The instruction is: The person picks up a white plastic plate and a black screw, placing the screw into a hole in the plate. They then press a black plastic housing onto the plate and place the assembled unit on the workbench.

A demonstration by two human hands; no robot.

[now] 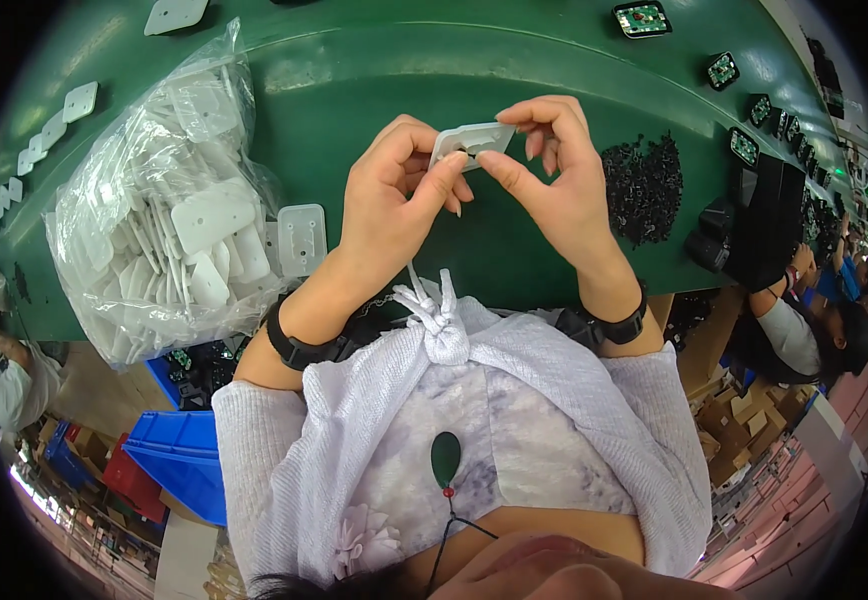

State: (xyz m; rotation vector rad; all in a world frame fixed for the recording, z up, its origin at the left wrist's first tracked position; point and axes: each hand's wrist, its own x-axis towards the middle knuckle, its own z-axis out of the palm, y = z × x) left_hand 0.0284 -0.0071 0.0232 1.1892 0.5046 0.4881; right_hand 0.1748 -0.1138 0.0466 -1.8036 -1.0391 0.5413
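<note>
Both hands hold a white plastic cover (474, 134) with rounded corners, raised above the green table. My left hand (386, 185) grips its left side, thumb in front and fingers bent behind. My right hand (566, 175) is at the right end, with the index finger at the upper corner and the thumb pressing near the lower edge. Between the two thumbs shows a small black part (470, 154), mostly hidden by the thumb tips. To the right of my right hand lies a heap of small black plastic parts (642, 190).
A clear plastic bag (169, 200) full of white covers sits at the left, with a loose white cover (302, 240) beside it. Black housings with green circuit boards (644, 18) line the right side. Blue bins (176, 455) stand below the table. Co-workers sit at both sides.
</note>
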